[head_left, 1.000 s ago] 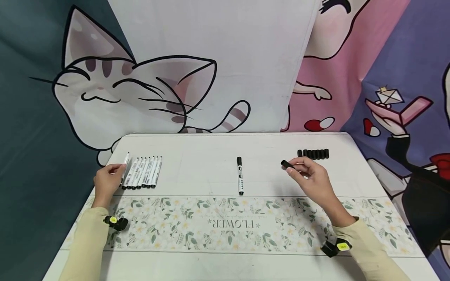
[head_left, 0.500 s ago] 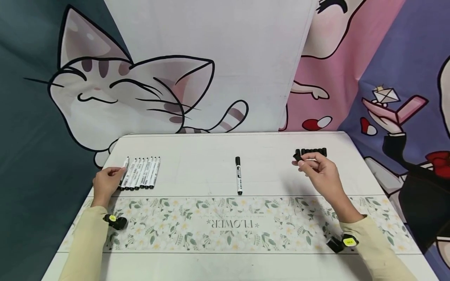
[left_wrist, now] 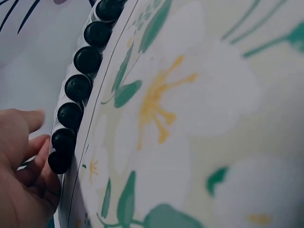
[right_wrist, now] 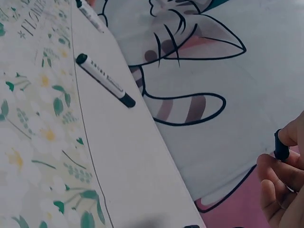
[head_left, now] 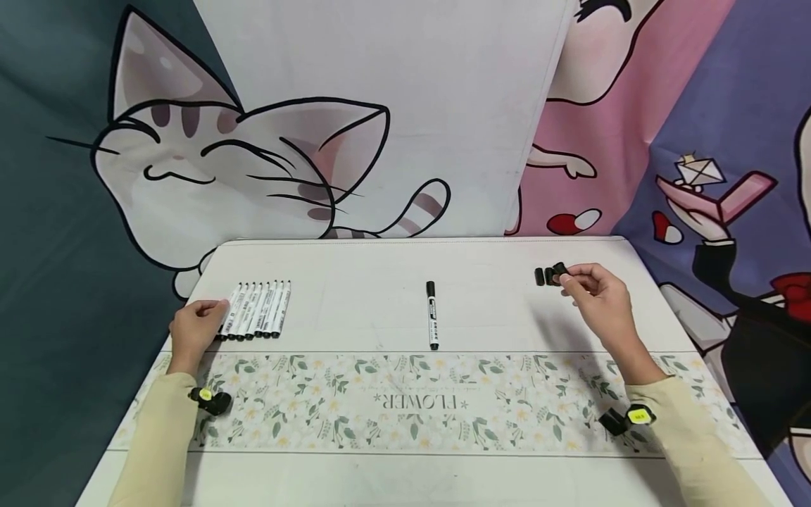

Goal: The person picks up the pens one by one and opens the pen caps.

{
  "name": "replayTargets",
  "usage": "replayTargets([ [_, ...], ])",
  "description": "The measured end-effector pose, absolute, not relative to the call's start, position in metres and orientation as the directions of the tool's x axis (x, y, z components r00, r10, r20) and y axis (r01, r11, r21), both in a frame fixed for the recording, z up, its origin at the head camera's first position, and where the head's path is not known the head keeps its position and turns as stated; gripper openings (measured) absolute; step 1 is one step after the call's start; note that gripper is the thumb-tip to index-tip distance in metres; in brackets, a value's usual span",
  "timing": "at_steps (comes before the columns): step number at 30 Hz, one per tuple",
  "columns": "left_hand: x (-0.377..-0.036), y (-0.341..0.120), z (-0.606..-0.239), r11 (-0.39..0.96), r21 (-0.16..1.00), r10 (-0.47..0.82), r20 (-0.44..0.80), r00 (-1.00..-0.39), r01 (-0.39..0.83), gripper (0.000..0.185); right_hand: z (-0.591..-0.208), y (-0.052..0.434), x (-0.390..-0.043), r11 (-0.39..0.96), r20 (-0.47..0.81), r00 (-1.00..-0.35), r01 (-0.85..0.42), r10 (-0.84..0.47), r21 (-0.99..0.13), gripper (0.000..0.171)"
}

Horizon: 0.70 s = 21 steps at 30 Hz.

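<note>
Two hands: right (head_left: 598, 296) pinches cap (head_left: 560, 273).

On the table (head_left: 380, 267), a row of markers (head_left: 256, 318) lies at the left, a single marker (head_left: 432, 315) in the middle, and the caps (head_left: 546, 276) (probably partly hidden behind the right hand (head_left: 598, 299)) at the right rear.

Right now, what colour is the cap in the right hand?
Black; the cap shows best in the head view.
</note>
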<state>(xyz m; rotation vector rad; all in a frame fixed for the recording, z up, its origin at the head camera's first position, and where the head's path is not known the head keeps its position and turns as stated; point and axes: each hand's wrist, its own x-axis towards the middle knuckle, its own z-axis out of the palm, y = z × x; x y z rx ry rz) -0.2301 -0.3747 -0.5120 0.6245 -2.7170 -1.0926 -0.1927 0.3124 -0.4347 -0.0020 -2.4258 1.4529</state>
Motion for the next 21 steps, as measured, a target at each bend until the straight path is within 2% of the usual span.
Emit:
replayTargets([
  [5,-0.227,-0.363,-0.506,0.631,0.728,-0.442,0.054,-0.896,-0.267,0.056,-0.434,0.324,-0.199,0.518,0.278,-0.936,-0.131,0.217,-0.845,0.029],
  [14,-0.215,-0.314,-0.494,0.616,0.787,-0.353,0.309,-0.883,0.029,0.036,-0.428,0.343,-0.211,0.581,0.282,-0.896,-0.034,0.343,-0.814,0.037],
  [21,-0.201,-0.273,-0.485,0.585,0.793,-0.24,0.37,-0.898,0.17,0.027,-0.438,0.36,-0.229,0.451,0.198,-0.851,0.05,0.486,-0.891,0.04],
])
